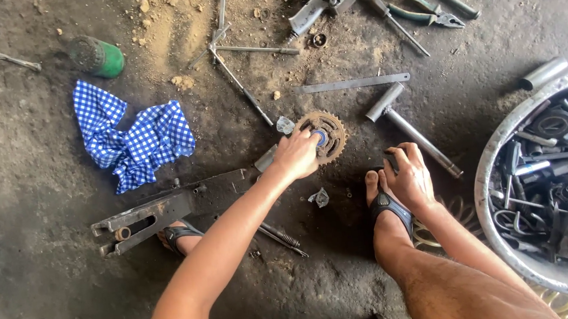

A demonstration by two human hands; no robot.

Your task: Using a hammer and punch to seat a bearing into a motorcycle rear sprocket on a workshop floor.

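Rusty steel marks the toothed round sprocket (321, 136) lying flat on the dirt floor just above the frame's centre. In the head view, the left hand (295, 155) reaches up to it, fingertips pinched onto the small blue-and-silver hub piece (319, 137) at the sprocket's middle. The right hand (408, 177) sits lower right of centre, curled around a small dark object (390, 159) beside the sandalled foot (385, 206); what that object is, I cannot tell. A grey metal bar assembly (169, 209) lies at left-centre, a blue-and-white checked cloth (131, 139) above it, and a long steel socket wrench (413, 128) right of the sprocket. A metal basin of dark parts (495, 166) fills the right edge.

Likely risks: grit from the loose dirt could foul the hub piece, and the small piece could slip from a fingertip pinch and roll among the scattered scraps.
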